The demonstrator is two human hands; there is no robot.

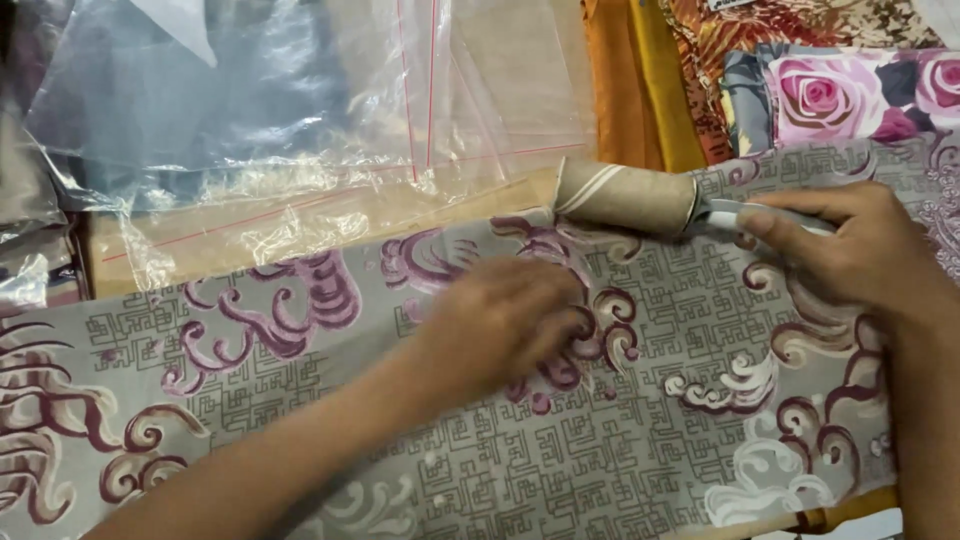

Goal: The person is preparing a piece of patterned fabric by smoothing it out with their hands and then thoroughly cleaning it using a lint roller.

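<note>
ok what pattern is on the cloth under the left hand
Grey fabric with maze-like line motifs and maroon and cream swirls; head view.

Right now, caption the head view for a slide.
Left hand flat on grey patterned fabric; right hand holds lint roller at its edge.

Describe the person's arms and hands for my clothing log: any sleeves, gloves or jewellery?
Both forearms are bare as far as the view shows; no sleeves reach the wrists. The left hand and right hand wear no gloves, and no rings, watch or bracelets are visible. The left hand is slightly blurred.
</note>
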